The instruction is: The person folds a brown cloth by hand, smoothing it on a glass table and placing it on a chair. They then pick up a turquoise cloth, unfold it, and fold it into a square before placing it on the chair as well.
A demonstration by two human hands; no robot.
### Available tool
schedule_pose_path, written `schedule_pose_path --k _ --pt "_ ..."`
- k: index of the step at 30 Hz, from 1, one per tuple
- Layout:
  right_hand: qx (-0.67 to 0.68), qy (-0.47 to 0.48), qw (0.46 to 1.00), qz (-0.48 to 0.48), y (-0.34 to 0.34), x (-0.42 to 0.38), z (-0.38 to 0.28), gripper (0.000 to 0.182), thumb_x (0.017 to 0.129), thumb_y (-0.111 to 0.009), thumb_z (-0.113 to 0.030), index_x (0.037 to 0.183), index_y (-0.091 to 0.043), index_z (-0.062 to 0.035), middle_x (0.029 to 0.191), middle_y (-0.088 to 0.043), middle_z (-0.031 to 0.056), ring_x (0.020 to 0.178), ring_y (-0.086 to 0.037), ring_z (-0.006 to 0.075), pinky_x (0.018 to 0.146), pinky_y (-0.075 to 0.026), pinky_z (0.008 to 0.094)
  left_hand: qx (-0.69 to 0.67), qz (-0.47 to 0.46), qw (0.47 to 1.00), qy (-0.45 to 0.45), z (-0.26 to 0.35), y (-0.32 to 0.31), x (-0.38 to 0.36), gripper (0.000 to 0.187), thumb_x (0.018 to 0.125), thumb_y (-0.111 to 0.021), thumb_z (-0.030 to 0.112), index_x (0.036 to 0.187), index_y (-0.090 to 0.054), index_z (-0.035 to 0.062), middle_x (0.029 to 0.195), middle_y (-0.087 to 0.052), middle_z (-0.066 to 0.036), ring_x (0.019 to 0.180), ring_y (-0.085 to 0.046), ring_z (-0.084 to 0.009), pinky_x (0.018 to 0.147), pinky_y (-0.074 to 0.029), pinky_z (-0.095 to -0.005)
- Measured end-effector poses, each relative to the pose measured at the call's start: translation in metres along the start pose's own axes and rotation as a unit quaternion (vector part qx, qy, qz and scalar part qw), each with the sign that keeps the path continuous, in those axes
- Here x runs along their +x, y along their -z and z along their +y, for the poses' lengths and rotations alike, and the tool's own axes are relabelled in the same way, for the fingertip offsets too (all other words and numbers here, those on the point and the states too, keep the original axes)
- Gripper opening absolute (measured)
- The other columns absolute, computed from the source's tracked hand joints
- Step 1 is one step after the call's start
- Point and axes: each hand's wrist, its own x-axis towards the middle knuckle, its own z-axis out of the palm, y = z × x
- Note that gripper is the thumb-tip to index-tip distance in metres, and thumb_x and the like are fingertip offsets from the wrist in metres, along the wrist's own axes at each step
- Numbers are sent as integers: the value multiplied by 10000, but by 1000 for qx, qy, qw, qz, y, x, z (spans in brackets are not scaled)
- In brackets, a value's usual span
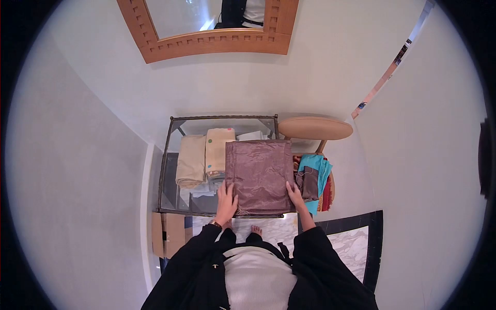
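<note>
A folded, shiny purple-brown cloth (pixel 260 173) lies over the right part of a glass-topped table (pixel 171 199). My left hand (pixel 226 202) rests on its lower left edge, fingers slightly apart. At the lower right edge, my right hand (pixel 296 197) touches the cloth with its fingertips; its thumb and fingers are partly spread. Left of the cloth are a folded beige cloth (pixel 191 160) and a folded cream cloth with coloured dots (pixel 219 150), stacked side by side. Some white items (pixel 250 136) show behind the purple-brown cloth.
Right of the table, a chair (pixel 315 128) holds turquoise cloth (pixel 324 168), a small dark brown bundle (pixel 310 183) and red patterned cloth (pixel 326 199). A wood-framed mirror (pixel 217 49) hangs on the wall. Cardboard (pixel 175 235) stands at the lower left, beside the table.
</note>
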Motion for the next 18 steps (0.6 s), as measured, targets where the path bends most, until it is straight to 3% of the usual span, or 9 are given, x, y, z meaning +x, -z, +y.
schedule_pose_path --k 1,2,5,7,10,14,16,18 --pt "76 -54 995 -44 -2 -3 -4 766 911 -597 -523 1377 -438 65 1368 -501 215 1242 -506 294 1024 -399 367 -29 4 999 24 -4 0 2 524 882 -588 114 1361 -404 11 1402 -348 -265 1292 -344 -423 1077 -300 -502" --pt "117 -110 983 -89 0 -7 -7 794 911 -570 -574 1384 -441 51 1372 -510 136 1222 -517 238 1038 -398 356 -58 9 997 49 -9 1 5 511 879 -587 98 1348 -407 2 1355 -385 -266 1250 -377 -425 1059 -322 -483" --pt "164 -151 968 -114 1 -15 -16 778 907 -597 -547 1375 -451 58 1330 -550 128 1169 -555 224 1008 -426 351 -96 58 989 93 -29 -9 12 509 873 -623 119 1317 -413 -16 1141 -531 -233 1078 -516 -386 933 -423 -424" --pt "154 -116 977 -90 -1 -17 -16 762 905 -611 -529 1361 -464 64 1303 -571 117 1138 -573 214 986 -442 341 -128 63 980 141 -35 -12 18 529 874 -650 153 1314 -411 -17 1054 -590 -202 971 -587 -347 849 -474 -408" --pt "126 -54 990 -44 -2 -18 -16 733 898 -638 -505 1327 -501 74 1258 -598 122 1113 -581 201 974 -440 326 -220 57 953 201 -59 -29 23 451 861 -708 222 1192 -526 -24 837 -635 -126 730 -617 -223 683 -501 -349" --pt "109 -25 994 2 0 -19 -22 688 899 -637 -499 1301 -531 49 1232 -614 109 1108 -590 206 955 -462 335 -282 -20 933 223 -69 -35 28 263 871 -717 220 949 -629 -15 736 -629 -37 675 -576 -103 615 -474 -273" --pt "218 -114 969 -33 4 -17 -27 665 895 -645 -490 1289 -545 37 1224 -619 116 1111 -593 216 955 -464 346 -373 -36 894 244 -67 -36 28 205 877 -713 198 848 -652 4 733 -624 -6 712 -566 -70 632 -460 -242" --pt "252 -153 954 -61 10 -16 -32 652 892 -647 -484 1287 -549 26 1226 -619 123 1115 -595 228 956 -466 357 -465 -61 839 276 -72 -35 30 171 879 -704 170 907 -648 10 789 -640 -2 753 -595 -85 674 -479 -244"
